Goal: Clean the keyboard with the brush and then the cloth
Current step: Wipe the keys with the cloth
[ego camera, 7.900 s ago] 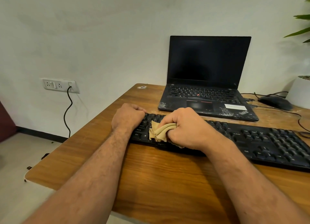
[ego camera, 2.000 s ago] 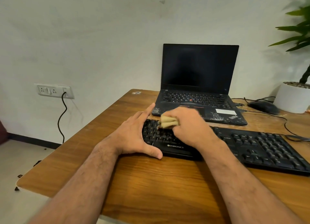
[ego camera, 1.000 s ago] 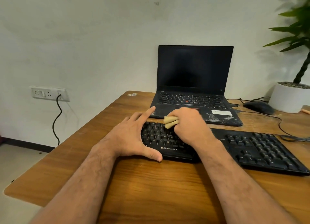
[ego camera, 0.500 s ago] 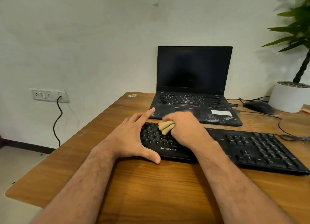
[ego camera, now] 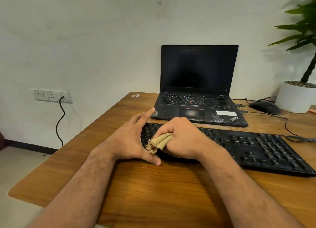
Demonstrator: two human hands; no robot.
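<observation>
Right hand (ego camera: 183,139): grip closed round the folded cloth (ego camera: 159,142), pressed on the keyboard (ego camera: 256,147) left end. Unwiped keys run lengthwise rightward from the grip. Left hand (ego camera: 131,140): fingers straight, bracing that end.

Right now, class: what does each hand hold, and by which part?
The right hand grips the bunched cloth by its right end. The left hand holds nothing; it braces the keyboard.

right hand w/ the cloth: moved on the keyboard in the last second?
Yes. The right hand with the cloth slid from the keyboard's far rows, near the laptop, toward its front edge.
</observation>
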